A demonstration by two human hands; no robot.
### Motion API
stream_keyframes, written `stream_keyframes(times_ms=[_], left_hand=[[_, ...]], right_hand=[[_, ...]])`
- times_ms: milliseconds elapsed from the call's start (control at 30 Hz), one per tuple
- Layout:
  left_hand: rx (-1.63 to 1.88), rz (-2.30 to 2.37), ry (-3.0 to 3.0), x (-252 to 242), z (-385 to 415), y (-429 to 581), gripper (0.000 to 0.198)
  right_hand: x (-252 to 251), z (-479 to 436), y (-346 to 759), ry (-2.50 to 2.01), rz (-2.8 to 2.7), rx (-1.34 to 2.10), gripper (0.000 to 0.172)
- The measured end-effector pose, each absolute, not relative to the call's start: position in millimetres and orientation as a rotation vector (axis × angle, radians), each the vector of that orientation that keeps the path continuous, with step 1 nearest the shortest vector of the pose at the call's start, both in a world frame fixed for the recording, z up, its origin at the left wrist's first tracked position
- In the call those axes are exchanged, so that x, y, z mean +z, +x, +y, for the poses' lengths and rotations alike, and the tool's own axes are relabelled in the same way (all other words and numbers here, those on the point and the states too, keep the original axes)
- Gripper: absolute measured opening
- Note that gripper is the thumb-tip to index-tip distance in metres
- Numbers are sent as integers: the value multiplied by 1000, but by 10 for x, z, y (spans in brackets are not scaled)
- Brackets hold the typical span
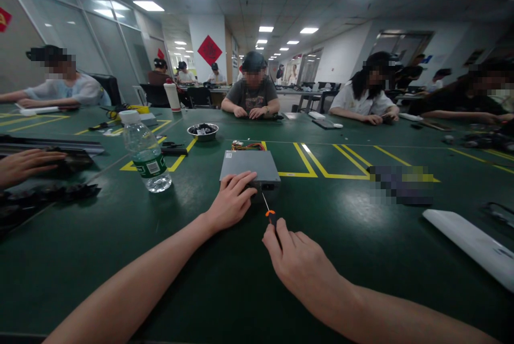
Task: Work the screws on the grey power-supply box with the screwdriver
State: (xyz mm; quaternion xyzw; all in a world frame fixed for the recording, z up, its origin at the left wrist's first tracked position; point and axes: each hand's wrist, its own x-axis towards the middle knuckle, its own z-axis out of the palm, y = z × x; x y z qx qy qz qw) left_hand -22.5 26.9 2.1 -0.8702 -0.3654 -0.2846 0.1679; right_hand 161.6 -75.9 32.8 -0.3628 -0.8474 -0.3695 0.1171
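Note:
A grey metal computer power supply point(257, 164) lies on the green table in front of me, with colored wires point(251, 146) coming out of its far side. My left hand point(231, 199) grips its near left corner, fingers over the top and thumb by the front face. In my right hand point(299, 258) is a screwdriver point(271, 216) with a black and orange handle. Its thin shaft points up at the front face, close to the power socket point(267, 187). Whether the tip touches the metal, I cannot tell.
A water bottle point(152, 164) stands left of the power supply. Behind it are a metal bowl point(203, 131) of small parts and a white cup point(172, 96). Another person's hand point(30, 167) rests at far left. A white elongated object point(469, 242) lies at right. Co-workers sit around the table.

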Motion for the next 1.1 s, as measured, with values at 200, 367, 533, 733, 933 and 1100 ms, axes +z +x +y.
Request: stream_keyframes(times_ms=[200, 367, 533, 733, 933, 1100], left_hand=[[-812, -1032, -2472, 37, 261, -221, 26], [-863, -1113, -2457, 75, 207, -179, 26], [-857, -1190, -2459, 125, 130, -150, 26], [-841, -1223, -2478, 177, 3, -196, 25], [-857, -1259, -2462, 173, -81, -299, 32], [-860, -1371, -2369, 157, -26, -256, 40]], right_hand=[[333, -727, 1588, -1199, -2380, -894, 12], [212, -762, 1490, -1302, -2287, -799, 19], [190, -807, 1357, -1416, -2214, -660, 23], [151, -903, 1211, -1549, -2052, -440, 23], [108, -987, 1141, -1470, -1958, -325, 21], [38, -984, 1190, -1457, -1890, -226, 22]])
